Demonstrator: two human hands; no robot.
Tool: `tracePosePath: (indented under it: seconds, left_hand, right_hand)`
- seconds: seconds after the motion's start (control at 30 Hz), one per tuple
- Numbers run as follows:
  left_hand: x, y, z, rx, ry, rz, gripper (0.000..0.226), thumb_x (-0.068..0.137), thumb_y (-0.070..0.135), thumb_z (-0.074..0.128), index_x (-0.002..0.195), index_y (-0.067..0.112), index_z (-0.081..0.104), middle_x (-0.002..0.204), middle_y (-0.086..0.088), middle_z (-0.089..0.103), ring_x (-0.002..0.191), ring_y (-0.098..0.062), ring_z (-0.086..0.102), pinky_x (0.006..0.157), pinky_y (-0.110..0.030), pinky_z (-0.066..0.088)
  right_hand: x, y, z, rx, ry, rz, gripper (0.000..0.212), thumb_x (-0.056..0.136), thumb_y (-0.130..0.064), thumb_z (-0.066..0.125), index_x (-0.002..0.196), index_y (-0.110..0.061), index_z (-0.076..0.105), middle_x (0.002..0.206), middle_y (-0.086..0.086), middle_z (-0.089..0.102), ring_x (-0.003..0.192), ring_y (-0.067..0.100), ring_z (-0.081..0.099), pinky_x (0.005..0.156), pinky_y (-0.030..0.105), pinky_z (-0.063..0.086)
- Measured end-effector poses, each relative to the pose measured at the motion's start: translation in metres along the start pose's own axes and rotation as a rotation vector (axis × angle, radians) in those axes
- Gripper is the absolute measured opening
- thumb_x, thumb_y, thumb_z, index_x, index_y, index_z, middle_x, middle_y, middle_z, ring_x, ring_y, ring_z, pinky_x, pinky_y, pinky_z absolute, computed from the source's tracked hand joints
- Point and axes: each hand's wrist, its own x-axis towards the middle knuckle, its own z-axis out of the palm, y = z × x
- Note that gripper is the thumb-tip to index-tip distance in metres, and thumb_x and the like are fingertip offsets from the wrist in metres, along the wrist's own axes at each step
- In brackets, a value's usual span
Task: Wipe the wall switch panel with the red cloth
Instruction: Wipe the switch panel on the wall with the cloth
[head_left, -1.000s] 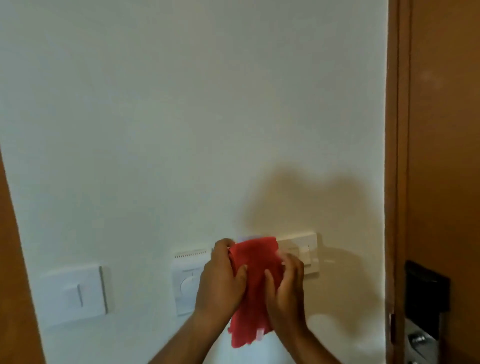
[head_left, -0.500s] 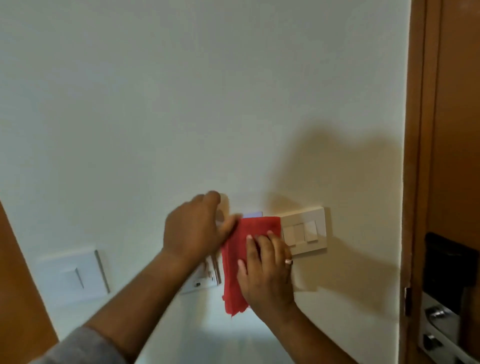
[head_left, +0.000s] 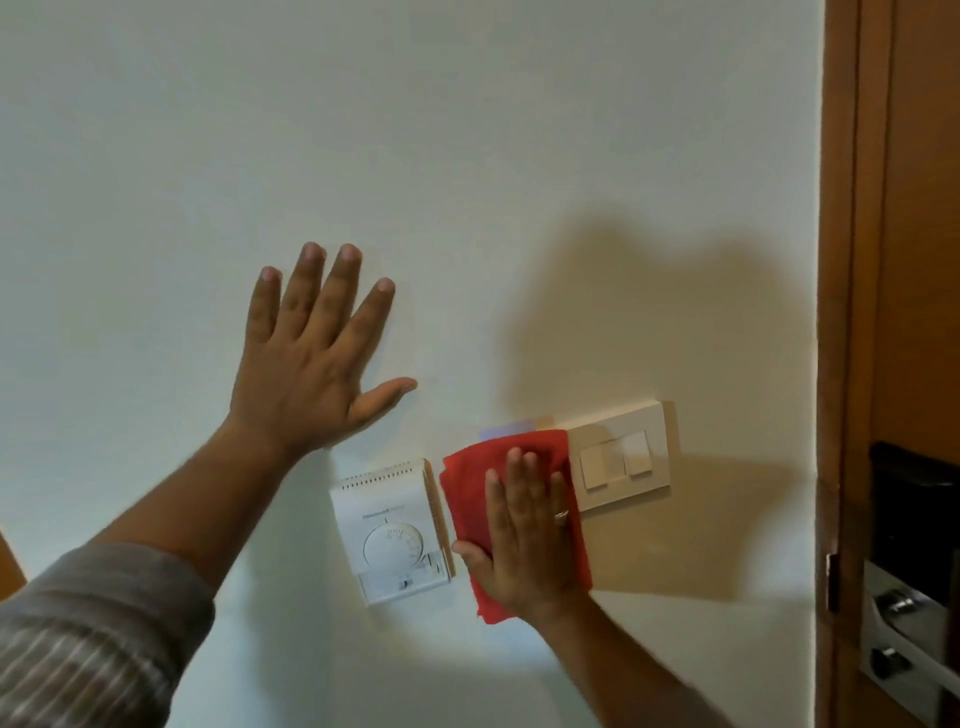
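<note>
Your left hand: flat against the pale painted wall, fingers spread wide and pointing to about 12 o'clock, thumb out toward 3 o'clock; it holds nothing. It sits at roughly 11 o'clock from the thermostat and well apart from the cloth.

Your left sleeve: grey striped fabric, pushed up the forearm, at the 8 o'clock corner of the view.

Your right hand: palm flat on the cloth, fingers straight, close together and pointing to 12 o'clock, pressing the cloth to the wall rather than pinching it. The thumb lies along the cloth's left edge. A ring shows on one finger.

Red rectangular fabric cloth: flat on the wall under your right hand, hanging down below the palm. Its upper right edge overlaps the left end of the switch panel.

Cream rectangular plastic wall switch panel: at 3 o'clock from the cloth, touching it; its right part with pale rocker switches is uncovered, its left end is hidden by the cloth.

White boxy thermostat with a round dial: just beside the cloth at its 9 o'clock, not covered by it.

Brown wooden door frame: runs down the 3 o'clock side of the view, with a black and metal door lock at about 4 o'clock.
</note>
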Motion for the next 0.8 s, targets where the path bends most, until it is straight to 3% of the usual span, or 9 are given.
tracePosePath:
  seconds: [0.1,0.17,0.27,0.37,0.47,0.53,0.6,0.73,0.8]
  left_hand:
    - [-0.001,-0.001,0.008,-0.005,0.050,0.002,0.097,0.088,0.076,0.048,0.158,0.012,0.030,0.163,-0.025,0.030,0.147,-0.051,0.032,0.113,-0.070,0.029]
    - [0.000,-0.002,0.010,-0.004,0.057,0.006,0.097,0.087,0.076,0.048,0.158,0.012,0.029,0.163,-0.025,0.030,0.146,-0.051,0.032,0.112,-0.070,0.029]
    - [0.000,-0.001,0.010,-0.008,0.061,0.003,0.096,0.088,0.075,0.048,0.158,0.012,0.031,0.162,-0.026,0.031,0.145,-0.052,0.034,0.112,-0.071,0.030]
    - [0.001,-0.001,0.009,-0.008,0.058,0.009,0.096,0.088,0.075,0.048,0.158,0.011,0.031,0.162,-0.026,0.032,0.145,-0.052,0.034,0.112,-0.070,0.030]
    - [-0.001,0.000,0.009,-0.004,0.053,0.004,0.096,0.088,0.075,0.046,0.158,0.011,0.031,0.162,-0.026,0.031,0.145,-0.052,0.034,0.112,-0.070,0.030]
    - [0.000,-0.001,0.009,0.000,0.044,0.006,0.096,0.088,0.076,0.045,0.158,0.011,0.030,0.162,-0.026,0.030,0.145,-0.052,0.033,0.112,-0.070,0.030]
    - [0.000,-0.001,0.008,-0.004,0.033,0.006,0.097,0.088,0.076,0.045,0.158,0.012,0.029,0.162,-0.026,0.030,0.146,-0.052,0.033,0.112,-0.071,0.030]
    - [-0.001,0.000,0.006,-0.018,0.024,0.008,0.096,0.089,0.076,0.044,0.159,0.012,0.029,0.163,-0.025,0.028,0.147,-0.051,0.032,0.112,-0.071,0.031]
    - [-0.001,0.000,0.007,-0.022,0.026,0.002,0.096,0.089,0.076,0.044,0.159,0.012,0.028,0.164,-0.025,0.027,0.147,-0.051,0.031,0.112,-0.071,0.031]
  right_hand:
    - [0.006,-0.029,0.006,0.099,0.027,0.326,0.081,0.101,-0.059,0.026,0.157,-0.006,0.002,0.166,0.016,-0.008,0.152,0.037,-0.001,0.122,0.056,0.003]
    - [0.007,-0.033,0.009,0.079,0.019,0.369,0.079,0.101,-0.057,0.025,0.156,-0.005,0.002,0.166,0.015,-0.008,0.152,0.037,-0.001,0.122,0.056,0.002]
    - [-0.006,-0.013,0.011,0.022,0.008,0.046,0.086,0.097,-0.059,0.035,0.157,-0.008,0.000,0.166,0.010,-0.011,0.153,0.032,-0.007,0.122,0.052,-0.002]
    - [-0.011,0.023,0.010,-0.068,0.005,-0.367,0.090,0.089,-0.057,0.054,0.156,-0.011,0.015,0.167,0.008,-0.007,0.154,0.028,-0.003,0.123,0.049,0.003]
    - [-0.005,0.042,0.010,-0.043,0.016,-0.487,0.080,0.091,-0.056,0.056,0.152,-0.012,0.028,0.167,0.008,-0.005,0.154,0.027,0.000,0.123,0.046,0.008]
    - [-0.005,0.037,0.011,-0.028,0.043,-0.360,0.090,0.091,-0.060,0.054,0.156,-0.010,0.016,0.167,0.010,-0.006,0.153,0.029,0.000,0.124,0.048,0.006]
    - [-0.007,0.021,0.012,-0.022,0.047,-0.091,0.097,0.091,-0.066,0.047,0.157,-0.010,0.003,0.166,0.013,-0.009,0.153,0.033,-0.002,0.124,0.050,0.003]
    - [-0.009,-0.023,0.016,0.002,0.014,0.407,0.096,0.095,-0.068,0.037,0.157,-0.003,0.003,0.164,0.024,-0.001,0.150,0.046,0.008,0.122,0.059,0.008]
    - [-0.010,-0.031,0.019,0.009,0.007,0.457,0.095,0.095,-0.069,0.035,0.157,-0.003,0.005,0.164,0.023,0.003,0.150,0.046,0.009,0.122,0.059,0.007]
